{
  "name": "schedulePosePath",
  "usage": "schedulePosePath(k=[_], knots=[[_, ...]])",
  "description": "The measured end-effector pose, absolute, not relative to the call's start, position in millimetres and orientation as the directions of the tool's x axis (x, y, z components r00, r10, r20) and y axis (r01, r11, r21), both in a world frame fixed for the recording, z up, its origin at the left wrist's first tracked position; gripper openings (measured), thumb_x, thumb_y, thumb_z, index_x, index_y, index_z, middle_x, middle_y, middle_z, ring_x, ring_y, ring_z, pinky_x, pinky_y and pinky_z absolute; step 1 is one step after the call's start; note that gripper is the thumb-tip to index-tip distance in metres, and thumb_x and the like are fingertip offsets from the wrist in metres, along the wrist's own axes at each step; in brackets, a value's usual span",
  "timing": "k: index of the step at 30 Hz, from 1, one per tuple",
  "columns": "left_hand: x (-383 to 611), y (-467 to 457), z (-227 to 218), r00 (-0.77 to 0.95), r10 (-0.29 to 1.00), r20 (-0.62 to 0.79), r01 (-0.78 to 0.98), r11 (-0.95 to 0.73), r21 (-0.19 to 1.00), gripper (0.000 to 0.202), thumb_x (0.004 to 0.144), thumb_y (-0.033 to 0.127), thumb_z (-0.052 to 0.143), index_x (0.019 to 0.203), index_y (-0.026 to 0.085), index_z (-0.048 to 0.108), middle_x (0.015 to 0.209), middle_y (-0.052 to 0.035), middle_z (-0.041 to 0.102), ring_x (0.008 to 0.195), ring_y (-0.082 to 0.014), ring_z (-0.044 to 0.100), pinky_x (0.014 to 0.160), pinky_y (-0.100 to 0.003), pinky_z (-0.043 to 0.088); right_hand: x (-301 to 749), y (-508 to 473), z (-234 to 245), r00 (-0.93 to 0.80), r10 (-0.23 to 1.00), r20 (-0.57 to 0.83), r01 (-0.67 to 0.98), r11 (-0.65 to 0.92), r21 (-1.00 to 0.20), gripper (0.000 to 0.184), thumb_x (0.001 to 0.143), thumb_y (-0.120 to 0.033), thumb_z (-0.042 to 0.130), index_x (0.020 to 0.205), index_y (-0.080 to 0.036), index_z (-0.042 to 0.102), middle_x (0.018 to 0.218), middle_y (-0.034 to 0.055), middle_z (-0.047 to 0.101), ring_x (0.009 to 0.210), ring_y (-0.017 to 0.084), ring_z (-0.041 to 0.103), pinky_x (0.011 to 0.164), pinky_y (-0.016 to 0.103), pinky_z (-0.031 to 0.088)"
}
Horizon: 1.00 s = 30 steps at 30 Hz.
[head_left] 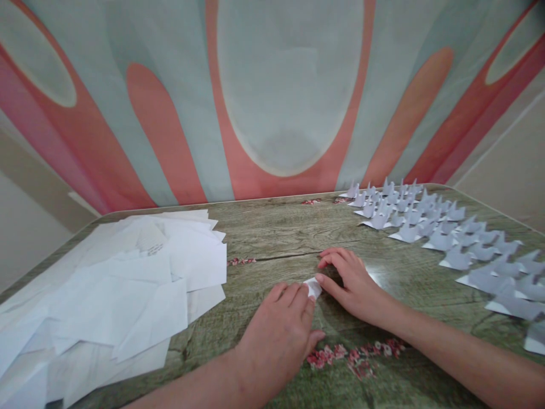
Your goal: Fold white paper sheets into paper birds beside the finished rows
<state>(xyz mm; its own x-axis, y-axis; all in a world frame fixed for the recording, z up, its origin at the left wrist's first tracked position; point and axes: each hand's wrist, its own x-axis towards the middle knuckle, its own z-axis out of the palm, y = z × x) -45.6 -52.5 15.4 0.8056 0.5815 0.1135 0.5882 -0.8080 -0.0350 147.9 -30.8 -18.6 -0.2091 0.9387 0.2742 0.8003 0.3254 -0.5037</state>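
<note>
A small piece of folded white paper (314,287) lies on the wood-patterned table in front of me, partly covered by my fingers. My left hand (281,324) is over it from the left, fingers close together and holding it down against the tabletop. To the right of the paper is my right hand (351,284), its thumb tip at the paper's edge and its other fingers apart and curved above the table. Between those fingers and the thumb I see nothing held.
Loose white sheets (140,289) lie in an overlapping pile on the left of the table (272,227). Several folded paper cranes (443,236) stand in rows along the right side. Behind the table's far edge rises a patterned red and grey-green backdrop (289,85).
</note>
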Motion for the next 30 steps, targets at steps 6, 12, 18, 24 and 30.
schedulePosePath(k=[6, 12, 18, 24, 30], knots=[[-46.1, -54.1, 18.5, 0.789, 0.607, 0.093, 0.61, -0.793, -0.004, 0.049, 0.085, 0.042, 0.049, 0.123, 0.01, 0.047, 0.116, -0.0114, 0.054, 0.111, -0.0259, 0.044, 0.096, -0.04, 0.034, 142.6, -31.6, -18.5, -0.215, 0.935, 0.282, 0.841, 0.324, -0.434, 0.037, 0.078, -0.041, 0.058, 0.108, -0.02, 0.05, 0.114, 0.0115, 0.049, 0.107, 0.028, 0.044, 0.088, 0.044, 0.036], [-46.1, -54.5, 25.1, 0.765, 0.642, 0.047, 0.643, -0.766, 0.011, 0.045, 0.082, 0.046, 0.052, 0.115, 0.015, 0.053, 0.101, -0.0082, 0.056, 0.099, -0.0258, 0.048, 0.089, -0.04, 0.038, 142.5, -30.4, -17.8, -0.222, 0.941, 0.256, 0.852, 0.315, -0.419, 0.04, 0.078, -0.044, 0.057, 0.109, -0.02, 0.05, 0.117, 0.0118, 0.048, 0.109, 0.028, 0.044, 0.09, 0.046, 0.036], [-47.4, -55.1, 26.0, 0.778, 0.626, 0.045, 0.627, -0.778, -0.023, 0.046, 0.081, 0.047, 0.053, 0.113, 0.015, 0.055, 0.101, -0.0087, 0.057, 0.101, -0.0263, 0.047, 0.09, -0.04, 0.037, 143.5, -30.4, -17.1, -0.225, 0.94, 0.258, 0.85, 0.319, -0.42, 0.04, 0.077, -0.043, 0.057, 0.11, -0.021, 0.05, 0.117, 0.0116, 0.048, 0.11, 0.028, 0.044, 0.09, 0.046, 0.036], [-50.3, -62.9, 25.9, 0.776, 0.63, 0.041, 0.631, -0.774, -0.05, 0.047, 0.081, 0.049, 0.052, 0.11, 0.012, 0.057, 0.102, -0.0105, 0.058, 0.103, -0.0272, 0.047, 0.092, -0.041, 0.035, 142.9, -30.4, -17.2, -0.222, 0.938, 0.265, 0.847, 0.32, -0.425, 0.039, 0.077, -0.041, 0.058, 0.109, -0.021, 0.051, 0.117, 0.0116, 0.049, 0.11, 0.028, 0.044, 0.091, 0.046, 0.036], [-50.8, -59.7, 40.0, 0.783, 0.622, -0.003, 0.622, -0.783, 0.031, 0.029, 0.083, 0.04, 0.051, 0.094, 0.015, 0.062, 0.091, -0.0073, 0.058, 0.095, -0.025, 0.049, 0.087, -0.041, 0.04, 143.5, -29.3, -18.2, -0.226, 0.937, 0.265, 0.848, 0.324, -0.42, 0.038, 0.077, -0.04, 0.058, 0.109, -0.021, 0.051, 0.117, 0.0113, 0.049, 0.109, 0.028, 0.045, 0.09, 0.046, 0.036]])
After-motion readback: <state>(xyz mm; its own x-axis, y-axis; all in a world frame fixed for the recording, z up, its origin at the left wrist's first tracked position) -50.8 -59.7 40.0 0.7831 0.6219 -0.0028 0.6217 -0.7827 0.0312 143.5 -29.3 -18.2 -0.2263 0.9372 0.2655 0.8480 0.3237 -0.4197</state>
